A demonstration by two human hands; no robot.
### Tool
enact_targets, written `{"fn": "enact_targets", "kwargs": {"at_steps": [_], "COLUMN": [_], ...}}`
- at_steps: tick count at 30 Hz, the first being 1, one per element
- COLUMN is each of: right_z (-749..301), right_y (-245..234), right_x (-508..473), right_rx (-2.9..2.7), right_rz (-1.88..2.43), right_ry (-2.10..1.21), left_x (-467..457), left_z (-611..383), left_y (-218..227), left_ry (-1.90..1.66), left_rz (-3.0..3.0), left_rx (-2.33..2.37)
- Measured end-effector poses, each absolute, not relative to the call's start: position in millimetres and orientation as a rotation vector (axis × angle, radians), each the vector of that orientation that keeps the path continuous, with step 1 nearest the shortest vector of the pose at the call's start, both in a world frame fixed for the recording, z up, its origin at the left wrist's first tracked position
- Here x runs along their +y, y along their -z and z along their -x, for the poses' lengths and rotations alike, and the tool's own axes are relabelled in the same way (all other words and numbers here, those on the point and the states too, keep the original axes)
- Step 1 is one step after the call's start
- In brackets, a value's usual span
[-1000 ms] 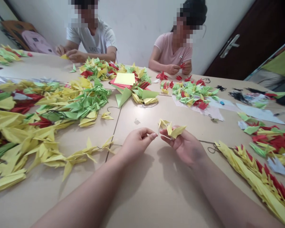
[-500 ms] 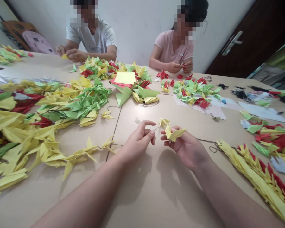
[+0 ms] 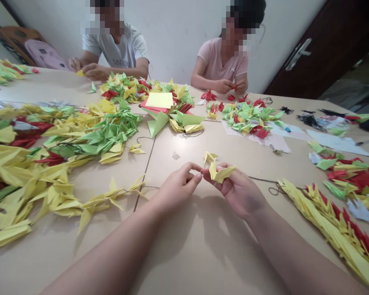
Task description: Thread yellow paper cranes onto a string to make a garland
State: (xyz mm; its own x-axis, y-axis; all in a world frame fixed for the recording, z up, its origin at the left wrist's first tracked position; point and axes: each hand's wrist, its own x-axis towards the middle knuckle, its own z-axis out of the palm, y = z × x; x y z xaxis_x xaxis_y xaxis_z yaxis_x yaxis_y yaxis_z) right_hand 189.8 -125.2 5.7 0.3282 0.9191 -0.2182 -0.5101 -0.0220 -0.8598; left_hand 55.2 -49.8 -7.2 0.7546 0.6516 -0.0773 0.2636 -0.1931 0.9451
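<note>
My right hand holds a folded yellow paper crane between thumb and fingers, over the table. A second small yellow folded piece shows just beyond those fingertips. My left hand is pinched closed, its fingertips meeting those of my right hand. The thin dark string between them is mostly hidden by the fingers now. Behind my right hand a dark cord runs to a long strand of stacked yellow cranes. To the left, a string of loose yellow cranes trails toward my left hand.
A big heap of yellow, green and red cranes covers the left side. Square paper sheets lie mid-table near another pile. More cranes rest on paper at the right. Two people sit across, working with their hands.
My hands have come together, fingertips now touching, where a short length of string showed between them before. The view has shifted slightly. The crane stays in my right hand.
</note>
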Motion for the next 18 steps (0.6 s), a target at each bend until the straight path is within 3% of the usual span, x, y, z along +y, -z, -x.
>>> {"fn": "enact_targets", "kwargs": {"at_steps": [18], "right_z": [-195.6], "right_y": [-0.1], "right_x": [-122.1], "right_rx": [-0.285], "right_rz": [1.114], "right_ry": [-1.267], "left_x": [-51.3], "left_z": [-54.0], "left_y": [4.5], "left_ry": [-0.35], "left_rz": [-1.862], "left_rx": [0.724]}}
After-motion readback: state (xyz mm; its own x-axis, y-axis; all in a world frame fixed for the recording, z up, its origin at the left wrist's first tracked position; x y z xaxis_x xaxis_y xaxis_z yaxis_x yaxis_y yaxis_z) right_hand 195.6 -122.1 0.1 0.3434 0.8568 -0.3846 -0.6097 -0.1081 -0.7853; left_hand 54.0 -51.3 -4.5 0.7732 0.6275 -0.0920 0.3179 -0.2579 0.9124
